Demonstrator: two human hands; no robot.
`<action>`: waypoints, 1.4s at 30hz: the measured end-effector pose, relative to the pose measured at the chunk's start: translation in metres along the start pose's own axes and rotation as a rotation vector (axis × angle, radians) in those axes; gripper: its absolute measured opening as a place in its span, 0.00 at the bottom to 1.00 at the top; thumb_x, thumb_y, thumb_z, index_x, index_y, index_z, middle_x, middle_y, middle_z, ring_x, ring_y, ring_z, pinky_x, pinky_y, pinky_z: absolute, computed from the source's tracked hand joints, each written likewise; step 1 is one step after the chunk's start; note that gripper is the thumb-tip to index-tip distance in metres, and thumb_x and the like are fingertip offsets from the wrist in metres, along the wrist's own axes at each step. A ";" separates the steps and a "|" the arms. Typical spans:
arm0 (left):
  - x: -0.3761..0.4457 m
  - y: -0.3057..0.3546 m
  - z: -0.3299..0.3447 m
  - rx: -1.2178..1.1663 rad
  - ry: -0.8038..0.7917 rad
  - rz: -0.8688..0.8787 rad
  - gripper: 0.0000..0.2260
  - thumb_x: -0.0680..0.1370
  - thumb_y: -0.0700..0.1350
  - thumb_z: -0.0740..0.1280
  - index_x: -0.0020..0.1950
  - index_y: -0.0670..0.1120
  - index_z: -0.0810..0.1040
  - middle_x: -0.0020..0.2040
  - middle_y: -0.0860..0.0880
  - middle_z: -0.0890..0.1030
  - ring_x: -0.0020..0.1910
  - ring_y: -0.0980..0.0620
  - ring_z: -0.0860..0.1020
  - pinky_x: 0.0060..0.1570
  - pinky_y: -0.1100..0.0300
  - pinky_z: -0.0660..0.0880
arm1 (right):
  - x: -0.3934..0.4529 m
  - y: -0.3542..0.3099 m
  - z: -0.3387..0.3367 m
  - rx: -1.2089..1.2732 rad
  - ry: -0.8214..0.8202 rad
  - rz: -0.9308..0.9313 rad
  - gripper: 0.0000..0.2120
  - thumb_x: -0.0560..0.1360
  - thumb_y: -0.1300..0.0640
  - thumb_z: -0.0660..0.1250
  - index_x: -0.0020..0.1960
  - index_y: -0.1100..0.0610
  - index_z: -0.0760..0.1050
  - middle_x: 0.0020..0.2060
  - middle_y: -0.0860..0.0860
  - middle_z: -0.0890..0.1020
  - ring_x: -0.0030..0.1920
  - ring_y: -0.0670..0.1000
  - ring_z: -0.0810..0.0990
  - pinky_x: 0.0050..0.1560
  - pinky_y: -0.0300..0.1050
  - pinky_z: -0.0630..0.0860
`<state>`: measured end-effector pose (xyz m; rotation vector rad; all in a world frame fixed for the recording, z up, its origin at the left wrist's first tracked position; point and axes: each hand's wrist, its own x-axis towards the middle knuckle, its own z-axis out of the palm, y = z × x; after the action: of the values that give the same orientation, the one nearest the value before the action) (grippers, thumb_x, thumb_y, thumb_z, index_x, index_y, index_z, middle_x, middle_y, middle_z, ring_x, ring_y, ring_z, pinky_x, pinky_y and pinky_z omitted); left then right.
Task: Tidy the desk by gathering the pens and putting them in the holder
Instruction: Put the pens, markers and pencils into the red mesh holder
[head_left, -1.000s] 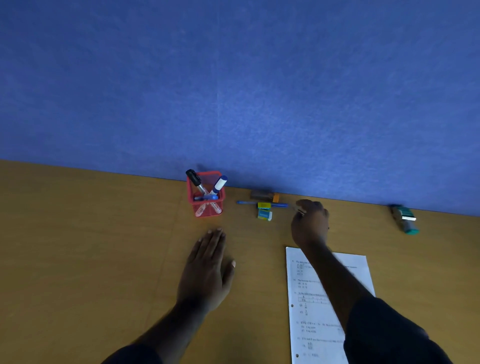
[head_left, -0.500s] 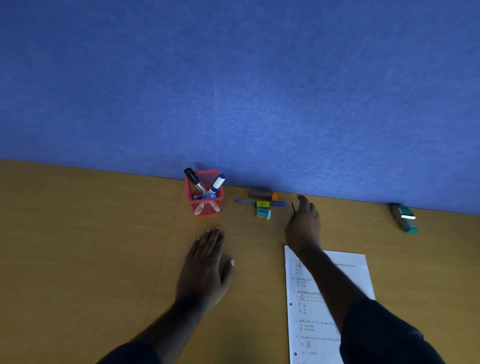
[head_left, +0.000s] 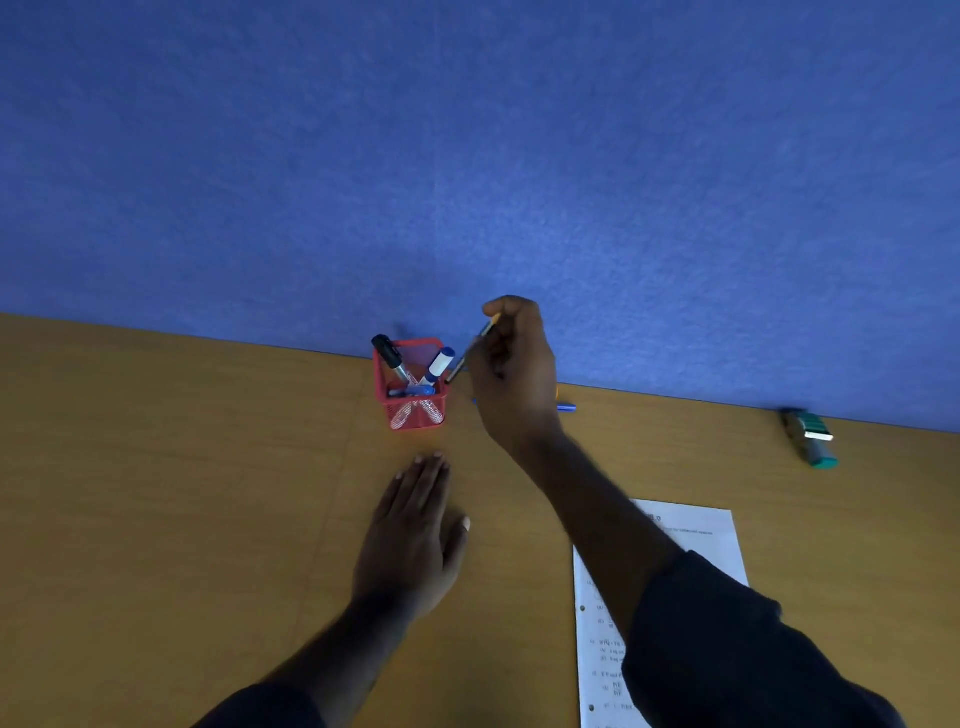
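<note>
A red mesh holder (head_left: 413, 387) stands by the blue partition (head_left: 467, 156) with markers inside. In front, the left hand (head_left: 415, 530) lies flat and empty on the desk (head_left: 156, 493). The right hand (head_left: 514, 374) pinches a pen (head_left: 470, 353), tip at the holder's rim.

Red wire-mesh holder (head_left: 413, 402), matt wood-grain desk (head_left: 156, 493)

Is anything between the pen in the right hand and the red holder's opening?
Nothing visible blocks it. The right hand holds the slim dark pen tilted, its lower tip beside the right rim of the red mesh holder. Two markers already lean inside, leaving open space between them.
</note>
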<state>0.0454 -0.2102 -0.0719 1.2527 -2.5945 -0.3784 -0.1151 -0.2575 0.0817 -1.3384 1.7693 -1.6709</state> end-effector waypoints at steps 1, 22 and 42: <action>0.000 0.000 0.000 -0.003 0.000 -0.001 0.30 0.81 0.57 0.57 0.79 0.43 0.61 0.80 0.47 0.62 0.79 0.49 0.58 0.76 0.51 0.56 | -0.001 0.000 0.004 -0.027 -0.023 -0.026 0.14 0.75 0.69 0.63 0.56 0.54 0.69 0.35 0.49 0.74 0.34 0.47 0.73 0.34 0.42 0.71; 0.000 0.001 -0.001 0.005 -0.012 -0.008 0.31 0.81 0.58 0.56 0.79 0.42 0.62 0.80 0.47 0.61 0.79 0.49 0.58 0.75 0.51 0.56 | -0.007 0.044 0.000 -0.497 -0.135 -0.180 0.10 0.76 0.59 0.60 0.53 0.57 0.78 0.47 0.53 0.83 0.48 0.54 0.76 0.44 0.49 0.73; -0.001 0.001 -0.002 -0.007 -0.005 -0.004 0.30 0.81 0.57 0.56 0.79 0.42 0.62 0.79 0.47 0.62 0.79 0.49 0.58 0.76 0.52 0.54 | -0.036 0.112 -0.054 -0.874 -0.362 0.219 0.31 0.73 0.60 0.70 0.73 0.55 0.61 0.63 0.56 0.76 0.65 0.58 0.71 0.62 0.56 0.72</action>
<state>0.0463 -0.2092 -0.0698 1.2557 -2.5931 -0.3915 -0.1823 -0.2142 -0.0203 -1.5439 2.3824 -0.4607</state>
